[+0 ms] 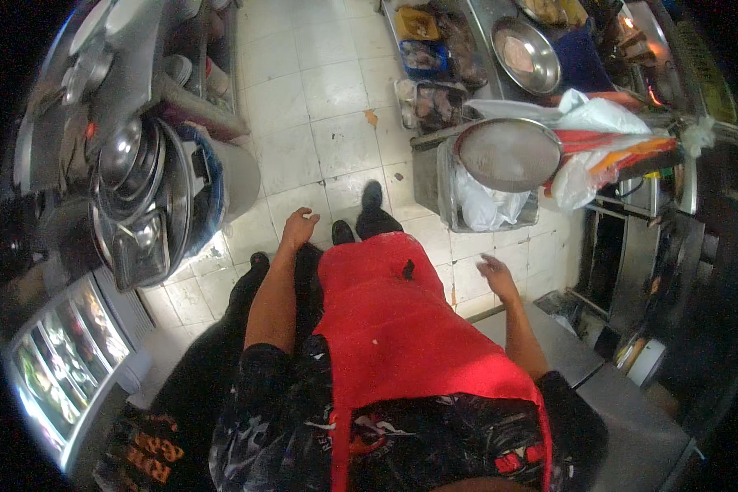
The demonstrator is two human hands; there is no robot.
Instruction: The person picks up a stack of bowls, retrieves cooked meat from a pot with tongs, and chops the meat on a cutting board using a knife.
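Observation:
My left hand hangs over the tiled floor with loosely bent fingers and nothing in it. On the other side of my red apron, my right hand is also bare, its fingers slightly apart. It is nearest to a grey metal worktop beside me and touches nothing. Ahead on the right, a round mesh sieve rests over a plastic crate with white plastic bags in it. Both hands are apart from these things.
At left, metal bowls and trays are stacked by a grey bin. A person in black stands close at my left, near a lit glass-fronted fridge. A steel bowl holds pale food; flames show at upper right.

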